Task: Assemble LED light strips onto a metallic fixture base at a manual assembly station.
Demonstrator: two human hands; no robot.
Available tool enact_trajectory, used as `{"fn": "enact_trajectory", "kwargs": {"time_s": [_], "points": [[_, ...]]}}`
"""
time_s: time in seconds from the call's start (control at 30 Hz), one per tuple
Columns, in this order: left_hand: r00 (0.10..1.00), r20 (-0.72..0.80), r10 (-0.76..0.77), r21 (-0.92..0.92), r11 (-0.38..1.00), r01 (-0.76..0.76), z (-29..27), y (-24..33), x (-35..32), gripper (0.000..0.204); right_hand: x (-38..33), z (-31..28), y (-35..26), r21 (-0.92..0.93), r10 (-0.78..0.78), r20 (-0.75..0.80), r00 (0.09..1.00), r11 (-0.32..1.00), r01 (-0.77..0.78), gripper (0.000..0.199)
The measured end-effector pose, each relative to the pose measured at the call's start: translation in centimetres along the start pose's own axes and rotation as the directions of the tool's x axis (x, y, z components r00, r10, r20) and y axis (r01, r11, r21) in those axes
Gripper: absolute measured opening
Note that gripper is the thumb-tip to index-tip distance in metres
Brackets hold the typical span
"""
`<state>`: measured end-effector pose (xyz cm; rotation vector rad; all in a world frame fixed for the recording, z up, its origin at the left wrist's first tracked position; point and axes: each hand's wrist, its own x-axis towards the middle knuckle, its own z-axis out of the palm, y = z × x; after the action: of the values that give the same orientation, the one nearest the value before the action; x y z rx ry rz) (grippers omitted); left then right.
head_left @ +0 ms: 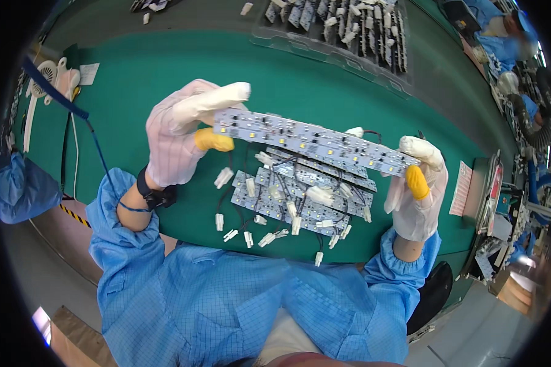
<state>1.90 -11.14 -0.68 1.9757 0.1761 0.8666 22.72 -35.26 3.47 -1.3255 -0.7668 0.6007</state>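
A long, narrow LED circuit board (315,147) is held up between my two gloved hands, its component side showing and its right end a little lower. My left hand (187,125) pinches the left end, a yellow-tipped thumb below and white-tipped fingers above. At the right end, my right hand (419,183) grips it in the same way. Beneath lies a pile of similar LED boards (275,205) on the green mat, with dark wires and white connectors (296,225) spread over and in front of them. A wrist strap (156,194) with a blue cord circles my left wrist.
A clear tray (324,48) packed with upright boards stands at the back. The green mat (134,61) covers the bench. A small white fan (52,76) sits far left. At right are a red-printed sheet (461,186) and stacked trays (487,189). Another person (502,37) is far right.
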Motion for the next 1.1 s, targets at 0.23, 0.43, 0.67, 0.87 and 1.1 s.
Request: {"fn": "enact_trajectory", "kwargs": {"time_s": [0.23,0.43,0.67,0.87,1.1], "points": [[0.994,0.028,-0.108,-0.137,0.984,0.111,-0.3,-0.5,0.0,0.065,0.1,-0.3,-0.3,0.045,0.042,0.132,0.99,0.998,-0.049,0.044],[0.998,-0.018,-0.059,-0.046,0.997,0.058,-0.3,-0.7,0.0,0.065,-0.1,0.0,-0.5,-0.019,0.01,0.076,0.997,1.0,-0.009,0.039],[0.998,0.002,-0.062,0.097,0.993,0.062,-0.1,-0.9,0.3,0.07,-0.2,-0.1,-1.9,0.019,0.195,0.112,0.974,0.98,-0.198,0.049],[0.983,-0.032,-0.183,0.258,0.948,0.185,0.6,-0.6,1.0,0.07,0.2,-0.6,-1.2,0.053,0.04,0.18,0.983,0.997,-0.05,0.053],[0.974,0.0,-0.226,0.225,0.949,0.22,0.7,-0.6,1.0,0.074,0.2,-1.0,-1.7,-0.098,0.195,0.183,0.964,0.979,-0.179,0.068]]}}
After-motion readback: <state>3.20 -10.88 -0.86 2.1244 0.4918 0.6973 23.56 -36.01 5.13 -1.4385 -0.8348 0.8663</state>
